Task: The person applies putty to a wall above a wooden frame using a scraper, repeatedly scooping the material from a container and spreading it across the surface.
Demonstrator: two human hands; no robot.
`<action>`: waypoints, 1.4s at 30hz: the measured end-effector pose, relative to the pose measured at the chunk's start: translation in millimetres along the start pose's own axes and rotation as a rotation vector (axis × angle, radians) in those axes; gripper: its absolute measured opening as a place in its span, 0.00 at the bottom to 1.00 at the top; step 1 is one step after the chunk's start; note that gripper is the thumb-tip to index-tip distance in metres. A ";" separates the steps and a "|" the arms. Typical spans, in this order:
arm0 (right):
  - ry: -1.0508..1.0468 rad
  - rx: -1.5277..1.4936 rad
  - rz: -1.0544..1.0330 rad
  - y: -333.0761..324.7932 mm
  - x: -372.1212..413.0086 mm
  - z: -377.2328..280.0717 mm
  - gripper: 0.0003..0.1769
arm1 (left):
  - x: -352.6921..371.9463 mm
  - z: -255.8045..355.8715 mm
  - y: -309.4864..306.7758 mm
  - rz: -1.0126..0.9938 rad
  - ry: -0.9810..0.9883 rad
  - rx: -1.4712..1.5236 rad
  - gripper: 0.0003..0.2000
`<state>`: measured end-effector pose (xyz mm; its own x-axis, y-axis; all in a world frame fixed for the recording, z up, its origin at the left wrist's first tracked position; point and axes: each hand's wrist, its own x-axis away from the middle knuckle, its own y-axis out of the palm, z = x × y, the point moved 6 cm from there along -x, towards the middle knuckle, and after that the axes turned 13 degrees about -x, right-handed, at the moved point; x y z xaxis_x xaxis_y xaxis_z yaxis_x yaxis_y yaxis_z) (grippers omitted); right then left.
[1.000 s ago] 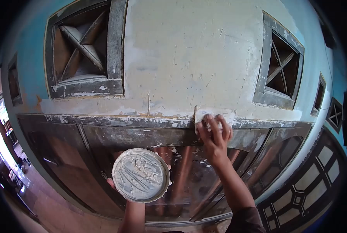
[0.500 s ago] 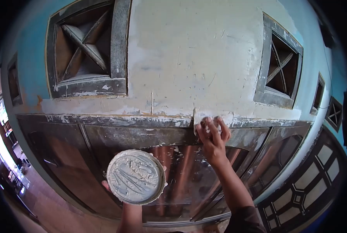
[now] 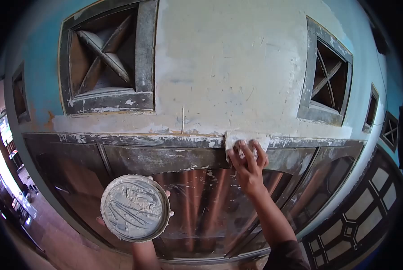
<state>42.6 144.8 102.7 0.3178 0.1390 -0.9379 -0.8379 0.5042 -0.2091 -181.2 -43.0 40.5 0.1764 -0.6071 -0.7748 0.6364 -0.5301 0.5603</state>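
A round shallow lid [image 3: 136, 208] smeared with off-white paste rests on my left hand [image 3: 169, 203], whose fingertips show at its right and left edges while the palm is hidden beneath. My right hand [image 3: 250, 164] presses a flat, pale, paste-coated spreader [image 3: 248, 136] against the dark wooden frame rail [image 3: 183, 141], where it meets the wall. White smears mark the rail. The cream patch of wall [image 3: 219, 76] above has scratches and a short vertical ridge of paste.
Two recessed vents with crossed slats, a left one [image 3: 104, 58] and a right one [image 3: 327, 74], flank the cream wall. Below the rail are glass panes [image 3: 201, 207]. A patterned door [image 3: 354, 216] stands at lower right, tiled floor [image 3: 61, 225] at lower left.
My left hand and the lid have shifted left and slightly down. My right hand and the spreader have moved slightly down. The view has turned a little, so the left vent appears further right.
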 end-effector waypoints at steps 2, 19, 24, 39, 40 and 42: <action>-0.039 -0.041 0.057 -8.1 2.4 -5.5 0.24 | 10.3 2.3 -5.2 0.033 0.015 -0.048 0.59; 0.028 -0.025 0.124 -33.5 -29.5 2.0 0.26 | 11.3 0.3 -8.1 0.009 -0.012 0.002 0.60; 0.024 0.008 -0.059 -9.4 3.3 5.5 0.25 | 10.2 -9.5 -9.8 0.145 0.038 -0.174 0.58; -0.050 0.038 -0.096 -9.7 -3.3 -7.1 0.24 | 12.4 -25.9 1.9 -0.014 -0.061 -0.032 0.57; -0.070 -0.002 -0.007 -18.4 -2.9 -11.2 0.23 | 14.0 -25.1 1.0 0.003 -0.053 -0.008 0.57; -0.086 -0.013 0.108 -31.0 -16.5 -16.4 0.24 | 12.1 -23.9 -0.6 0.019 -0.033 0.012 0.57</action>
<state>56.1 112.9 120.1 0.2622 0.2647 -0.9280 -0.8746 0.4717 -0.1126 -161.4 -35.8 23.8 0.1637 -0.6361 -0.7541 0.6238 -0.5254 0.5786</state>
